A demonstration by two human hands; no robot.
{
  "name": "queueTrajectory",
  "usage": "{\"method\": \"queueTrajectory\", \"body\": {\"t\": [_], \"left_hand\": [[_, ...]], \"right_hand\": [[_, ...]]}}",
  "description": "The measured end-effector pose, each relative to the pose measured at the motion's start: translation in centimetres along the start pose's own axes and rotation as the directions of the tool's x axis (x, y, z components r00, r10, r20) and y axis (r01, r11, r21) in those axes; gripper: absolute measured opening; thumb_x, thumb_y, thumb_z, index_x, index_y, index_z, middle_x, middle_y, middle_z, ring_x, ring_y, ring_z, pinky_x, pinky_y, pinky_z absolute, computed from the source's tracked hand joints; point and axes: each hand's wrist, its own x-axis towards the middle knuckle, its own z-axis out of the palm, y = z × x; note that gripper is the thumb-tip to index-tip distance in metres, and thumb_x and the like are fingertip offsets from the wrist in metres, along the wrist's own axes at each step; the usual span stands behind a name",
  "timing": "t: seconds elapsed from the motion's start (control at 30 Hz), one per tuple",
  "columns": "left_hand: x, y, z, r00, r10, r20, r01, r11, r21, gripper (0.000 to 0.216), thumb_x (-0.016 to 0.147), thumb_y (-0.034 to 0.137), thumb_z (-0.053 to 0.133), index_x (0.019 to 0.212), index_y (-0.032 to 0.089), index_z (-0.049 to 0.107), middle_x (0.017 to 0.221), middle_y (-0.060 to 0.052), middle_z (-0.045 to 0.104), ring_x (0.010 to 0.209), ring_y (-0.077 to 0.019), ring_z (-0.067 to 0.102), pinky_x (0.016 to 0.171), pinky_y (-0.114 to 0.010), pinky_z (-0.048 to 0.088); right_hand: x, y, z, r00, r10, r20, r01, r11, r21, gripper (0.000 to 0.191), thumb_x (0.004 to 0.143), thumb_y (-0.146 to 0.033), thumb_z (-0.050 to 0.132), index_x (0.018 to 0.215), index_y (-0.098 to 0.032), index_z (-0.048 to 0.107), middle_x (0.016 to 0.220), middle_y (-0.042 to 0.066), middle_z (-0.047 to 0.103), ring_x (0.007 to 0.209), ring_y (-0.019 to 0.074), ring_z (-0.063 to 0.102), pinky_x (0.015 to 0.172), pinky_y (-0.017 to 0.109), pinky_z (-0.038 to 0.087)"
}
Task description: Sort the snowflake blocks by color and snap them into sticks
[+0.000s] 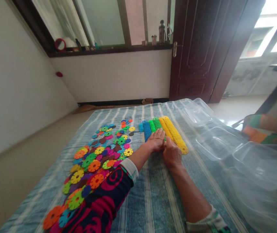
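Snowflake-shaped plastic discs stand on edge in rows by colour: a blue row (pixel 147 130), a green row (pixel 157 123) and a yellow row (pixel 174 133). My left hand (pixel 157 140) lies with its fingers stretched out over the near part of the green row. Right beside it, my right hand (pixel 172 153) is closed with curled fingers at the near end of that row, left of the yellow one. Whatever is inside those fingers is hidden. A loose heap of mixed-colour discs (pixel 94 165) spreads to the left, partly behind my left sleeve.
A striped blue cloth (pixel 138 207) covers the surface under everything. Clear plastic boxes (pixel 219 144) stand along its right side, several of them overlapping. Beyond the far edge are a white wall and a dark red door (pixel 199 48).
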Motion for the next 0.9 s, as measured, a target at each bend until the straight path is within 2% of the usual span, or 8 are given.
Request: {"method": "queueTrajectory", "body": {"t": [0.27,0.9], "left_hand": [[0.21,-0.06,-0.07,1.000,-0.005,0.010,0.005,1.000,0.005,0.064,0.091,0.035,0.032,0.146,0.007,0.019,0.158,-0.017,0.005,0.146,-0.0271,0.005,0.116,-0.045,0.016],[0.51,-0.03,-0.44,1.000,-0.004,0.005,0.004,0.997,0.076,0.066,0.089,0.034,0.036,0.147,0.009,0.017,0.158,-0.016,0.006,0.145,-0.0265,0.006,0.116,-0.042,0.017]], "right_hand": [[-0.07,-0.12,-0.14,1.000,0.012,-0.008,-0.011,1.000,0.021,0.020,0.091,-0.015,0.042,0.104,-0.019,0.056,0.092,0.006,0.069,0.077,0.0146,0.062,0.057,0.025,0.026],[-0.12,-0.19,-0.15,1.000,0.010,-0.005,-0.011,1.000,-0.011,0.020,0.092,-0.015,0.042,0.102,-0.021,0.059,0.090,0.003,0.068,0.076,0.0135,0.060,0.057,0.026,0.024]]}}
